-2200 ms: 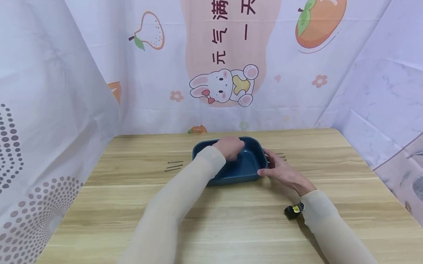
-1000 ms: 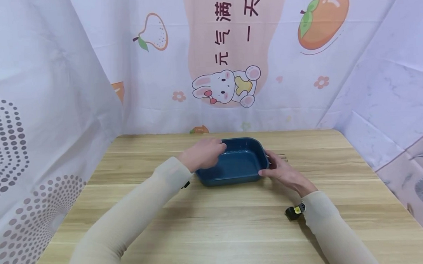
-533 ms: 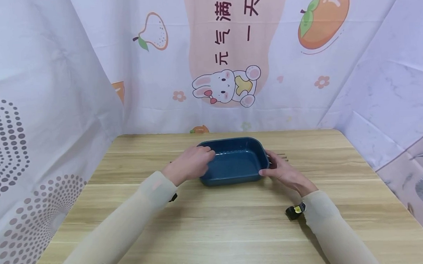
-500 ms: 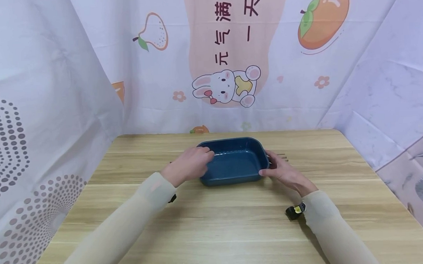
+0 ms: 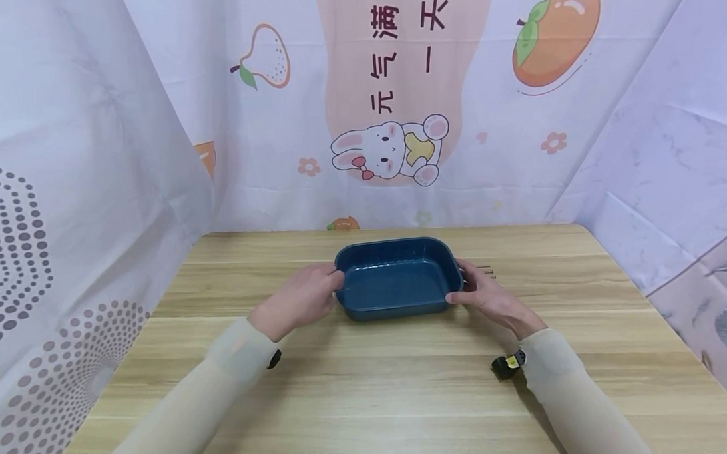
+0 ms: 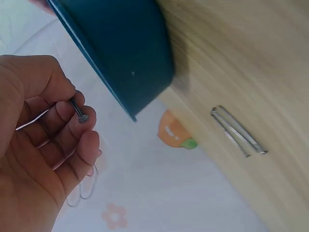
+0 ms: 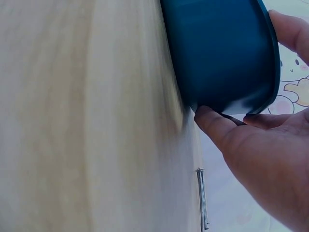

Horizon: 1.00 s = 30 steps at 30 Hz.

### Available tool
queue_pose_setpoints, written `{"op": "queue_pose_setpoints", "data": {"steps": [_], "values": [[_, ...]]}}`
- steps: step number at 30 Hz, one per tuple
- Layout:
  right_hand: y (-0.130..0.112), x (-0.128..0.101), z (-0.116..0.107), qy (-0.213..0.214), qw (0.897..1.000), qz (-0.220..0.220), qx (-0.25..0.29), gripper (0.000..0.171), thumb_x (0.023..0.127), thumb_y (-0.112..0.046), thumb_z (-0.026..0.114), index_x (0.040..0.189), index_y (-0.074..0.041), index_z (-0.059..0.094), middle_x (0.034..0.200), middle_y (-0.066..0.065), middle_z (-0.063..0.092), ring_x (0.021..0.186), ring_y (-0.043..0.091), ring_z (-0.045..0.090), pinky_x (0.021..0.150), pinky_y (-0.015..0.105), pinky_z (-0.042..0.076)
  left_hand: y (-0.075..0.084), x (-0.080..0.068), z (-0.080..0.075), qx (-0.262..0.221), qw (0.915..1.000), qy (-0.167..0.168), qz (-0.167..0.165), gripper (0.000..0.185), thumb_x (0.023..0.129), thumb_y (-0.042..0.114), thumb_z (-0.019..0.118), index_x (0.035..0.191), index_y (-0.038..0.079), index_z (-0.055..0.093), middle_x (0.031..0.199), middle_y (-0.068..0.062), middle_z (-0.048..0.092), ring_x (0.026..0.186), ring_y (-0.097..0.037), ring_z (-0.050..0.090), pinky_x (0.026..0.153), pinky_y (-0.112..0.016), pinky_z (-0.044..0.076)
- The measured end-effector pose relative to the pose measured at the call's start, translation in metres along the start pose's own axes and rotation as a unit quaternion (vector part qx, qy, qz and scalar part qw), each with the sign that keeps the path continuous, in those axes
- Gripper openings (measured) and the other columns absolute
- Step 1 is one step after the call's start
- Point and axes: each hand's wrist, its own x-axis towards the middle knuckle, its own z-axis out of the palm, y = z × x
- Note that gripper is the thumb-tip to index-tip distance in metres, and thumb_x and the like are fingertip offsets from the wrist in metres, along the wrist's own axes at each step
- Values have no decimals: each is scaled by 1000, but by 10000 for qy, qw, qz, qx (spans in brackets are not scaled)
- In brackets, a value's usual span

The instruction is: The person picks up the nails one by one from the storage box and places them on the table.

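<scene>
A dark blue rectangular tray (image 5: 398,286) with rounded corners stands on the wooden table. At its left end is my left hand (image 5: 306,296), overlapping the rim in the head view. The left wrist view shows a metal nail (image 6: 79,111) pinched between thumb and fingers, its head poking out and the rest hidden by the hand. My right hand (image 5: 486,296) grips the tray's right end, with the thumb at the near corner and fingers against the outer wall.
Several nails (image 5: 485,271) lie right of the tray, partly behind the right hand. More nails (image 6: 236,130) lie on the table in the left wrist view. A patterned cloth (image 5: 264,137) hangs behind the table (image 5: 393,393).
My left hand has moved left and toward me, out from over the tray's inside to its left end. My right hand keeps its grip; the tray stays in place.
</scene>
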Motion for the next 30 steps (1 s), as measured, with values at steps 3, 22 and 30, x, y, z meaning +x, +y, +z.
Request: {"op": "queue_pose_setpoints", "data": {"steps": [3, 22, 30], "values": [[1, 0, 0, 2, 10000, 1, -21, 92, 85, -15, 72, 152, -6, 10, 154, 24, 16, 139, 42, 23, 106, 52, 29, -4, -8, 4, -183, 9997, 174, -56, 22, 75, -6, 59, 91, 7, 67, 81, 3, 58, 70, -12, 51, 64, -26, 46], [0, -1, 0, 37, 10000, -28, 5, 91, 85, -12, 70, 152, -6, 10, 153, 25, 17, 138, 42, 24, 106, 52, 28, -41, -30, 34, -490, 9969, -29, -622, 17, 73, -8, 59, 80, 7, 60, 75, 4, 51, 64, -14, 47, 59, -30, 43], [-2, -2, 1, 81, 9999, -2, -88, 89, 85, -12, 70, 152, -7, 11, 153, 23, 19, 137, 41, 26, 106, 53, 29, -64, -28, 46, -354, 9923, -480, -1088, 14, 83, -3, 64, 81, 10, 63, 76, 2, 56, 66, -15, 51, 63, -33, 46]]}}
